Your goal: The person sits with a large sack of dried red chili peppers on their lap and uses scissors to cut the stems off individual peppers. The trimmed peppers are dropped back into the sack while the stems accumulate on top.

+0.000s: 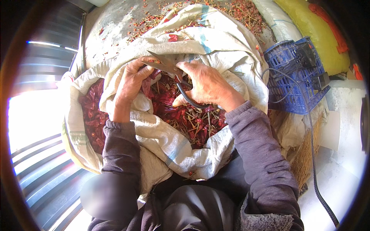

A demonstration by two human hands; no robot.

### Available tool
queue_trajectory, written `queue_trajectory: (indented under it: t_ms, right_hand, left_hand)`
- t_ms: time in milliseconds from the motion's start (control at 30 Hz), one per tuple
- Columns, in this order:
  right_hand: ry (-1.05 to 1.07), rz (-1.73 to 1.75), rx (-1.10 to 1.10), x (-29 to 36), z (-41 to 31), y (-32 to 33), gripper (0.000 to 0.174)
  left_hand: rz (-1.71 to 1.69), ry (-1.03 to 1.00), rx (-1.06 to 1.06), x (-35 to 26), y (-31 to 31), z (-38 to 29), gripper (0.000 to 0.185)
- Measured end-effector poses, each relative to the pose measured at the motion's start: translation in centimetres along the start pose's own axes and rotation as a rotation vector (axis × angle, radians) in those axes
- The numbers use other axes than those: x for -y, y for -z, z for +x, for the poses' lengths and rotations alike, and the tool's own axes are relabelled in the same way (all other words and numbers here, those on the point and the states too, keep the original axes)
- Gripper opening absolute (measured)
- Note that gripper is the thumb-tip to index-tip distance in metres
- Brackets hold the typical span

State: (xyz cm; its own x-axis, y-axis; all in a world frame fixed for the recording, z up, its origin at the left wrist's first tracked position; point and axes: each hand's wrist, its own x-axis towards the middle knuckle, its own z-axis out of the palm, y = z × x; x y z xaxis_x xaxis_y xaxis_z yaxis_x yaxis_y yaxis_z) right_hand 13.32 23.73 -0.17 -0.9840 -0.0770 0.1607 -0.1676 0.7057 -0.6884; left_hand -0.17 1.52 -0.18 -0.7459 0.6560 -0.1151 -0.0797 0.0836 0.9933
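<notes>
My right hand [205, 83] grips a pair of scissors [166, 67] with dark handles; its blades are parted and point left. Between the blade tips and the fingers of my left hand [131, 80] is a dried red chili pepper [148, 86], partly hidden by the fingers. Below both hands a white woven sack [162, 135] with blue stripes lies open, its rim folded down. Inside it are dried red chili peppers [190, 115] mixed with pale stems. To the left, a second open sack [72, 115] holds more dark red peppers [94, 121].
Loose stems and red fragments [245, 14] litter the concrete floor [112, 17] ahead. At right stand a blue plastic crate [289, 98] with a black cable [312, 144], a full yellow sack [309, 31] and a straw broom [305, 153]. A corrugated metal wall [52, 179] runs along the left.
</notes>
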Motion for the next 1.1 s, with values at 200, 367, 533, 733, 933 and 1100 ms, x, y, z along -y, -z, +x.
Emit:
queue_trajectory:
  t_ms: [200, 367, 533, 733, 933, 1100]
  right_hand:
    - [-0.057, -0.053, 0.121, 0.5, -0.1, 0.9, 0.106]
    - [-0.065, -0.097, 0.144, 1.0, -0.1, 1.3, 0.105]
    - [-0.074, -0.166, 0.17, 1.3, -0.1, 1.5, 0.103]
    - [-0.039, -0.228, 0.079, 1.3, -0.4, 0.8, 0.081]
    - [-0.045, -0.196, -0.012, 1.2, -0.2, -0.9, 0.069]
    - [-0.01, -0.176, -0.105, 1.4, 0.1, -1.5, 0.068]
  left_hand:
    - [-0.027, 0.064, 0.004, 0.1, 0.7, -0.3, 0.017]
    - [-0.147, 0.077, 0.025, 0.3, 0.8, -0.4, 0.016]
    - [-0.177, 0.163, 0.119, 0.4, 1.7, -0.4, 0.015]
    - [-0.051, 0.121, 0.028, 1.0, 0.8, -0.5, 0.015]
    - [0.088, 0.222, 0.035, 0.2, 1.4, -0.7, 0.018]
    - [0.032, 0.146, -0.019, 0.0, 0.6, -0.5, 0.017]
